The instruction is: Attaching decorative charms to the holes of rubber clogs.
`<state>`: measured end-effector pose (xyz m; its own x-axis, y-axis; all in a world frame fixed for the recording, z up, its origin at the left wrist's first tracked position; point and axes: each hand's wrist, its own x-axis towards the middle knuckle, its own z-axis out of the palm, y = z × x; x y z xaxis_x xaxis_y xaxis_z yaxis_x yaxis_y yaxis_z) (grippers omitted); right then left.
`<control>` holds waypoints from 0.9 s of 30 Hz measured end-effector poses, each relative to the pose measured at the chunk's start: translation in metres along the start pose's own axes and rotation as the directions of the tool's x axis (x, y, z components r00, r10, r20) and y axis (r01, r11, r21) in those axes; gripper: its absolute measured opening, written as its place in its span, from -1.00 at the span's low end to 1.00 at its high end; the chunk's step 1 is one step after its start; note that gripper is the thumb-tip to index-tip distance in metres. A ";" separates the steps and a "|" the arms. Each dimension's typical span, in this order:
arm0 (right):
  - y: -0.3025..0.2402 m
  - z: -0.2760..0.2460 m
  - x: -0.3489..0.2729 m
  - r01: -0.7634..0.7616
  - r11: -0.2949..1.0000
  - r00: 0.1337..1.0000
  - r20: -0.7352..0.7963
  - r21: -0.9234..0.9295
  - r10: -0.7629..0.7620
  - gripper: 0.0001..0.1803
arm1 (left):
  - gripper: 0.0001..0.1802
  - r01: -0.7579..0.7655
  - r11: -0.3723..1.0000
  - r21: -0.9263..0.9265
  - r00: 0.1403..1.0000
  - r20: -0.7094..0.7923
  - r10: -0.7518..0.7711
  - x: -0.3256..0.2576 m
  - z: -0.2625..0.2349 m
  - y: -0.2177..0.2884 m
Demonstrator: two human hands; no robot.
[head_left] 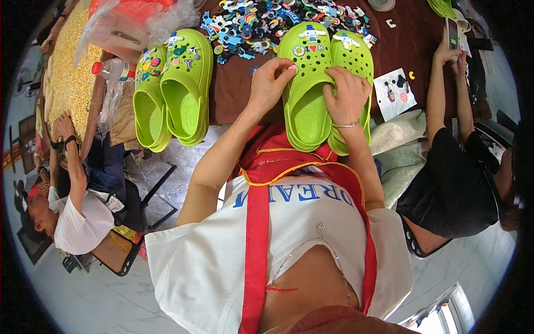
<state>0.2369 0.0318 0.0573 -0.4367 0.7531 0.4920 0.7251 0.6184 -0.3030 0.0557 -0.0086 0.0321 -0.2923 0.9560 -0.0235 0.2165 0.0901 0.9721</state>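
Observation:
A lime-green clog (309, 106) with holes and several small charms on its toe lies before me, opening toward me. My left hand (271, 82) is at its left upper edge, thumb and forefinger closed in a pinch. A pink spot shows at the fingertips; whether it is a nail or a small charm I cannot tell. My right hand (349, 93) grips the clog's right rim, thumb at the opening. Under and beside that hand lies a second green clog (364, 61) with a white charm. Farther left, a decorated pair holds a left clog (150, 108) and a right clog (186, 89).
A pile of colourful shoe charms (256, 30) covers the far brown tablecloth (228, 83). At right is a white card (394, 93) with small charms. A red-capped bottle (114, 70) lies left. Two people sit nearby, one at yellow kernels (72, 72), one holding a phone (452, 38).

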 end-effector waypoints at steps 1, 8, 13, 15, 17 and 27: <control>0.000 0.000 0.000 0.004 1.000 1.000 0.001 -0.008 -0.004 -0.70 | -0.76 0.000 1.000 0.000 1.000 0.002 0.000 0.000 0.000 0.002; -0.009 -0.007 0.006 -0.002 0.998 0.998 0.068 -0.070 0.007 -0.61 | -0.77 -0.169 0.977 0.126 0.985 -0.003 0.171 -0.002 -0.001 0.001; -0.005 -0.001 0.004 0.000 0.995 0.998 0.064 -0.103 0.007 -0.60 | -0.79 -0.357 0.866 0.349 0.932 0.065 0.358 0.001 -0.006 -0.004; -0.005 -0.001 0.004 -0.002 0.995 0.998 0.063 -0.105 0.008 -0.61 | -0.80 -0.347 0.886 0.308 0.934 0.023 0.357 0.004 -0.005 -0.007; -0.006 -0.002 0.004 0.004 0.995 0.998 0.064 -0.102 0.003 -0.61 | -0.81 -0.364 0.881 0.301 0.923 -0.008 0.384 0.007 0.001 -0.005; -0.004 0.000 0.003 0.000 0.995 0.998 0.058 -0.102 0.005 -0.61 | -0.84 -0.511 0.758 0.405 0.836 0.029 0.548 0.013 0.007 -0.003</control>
<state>0.2327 0.0317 0.0604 -0.4628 0.7682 0.4424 0.7754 0.5927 -0.2179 0.0580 0.0061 0.0273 -0.0988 0.8564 0.5068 0.6908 -0.3075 0.6544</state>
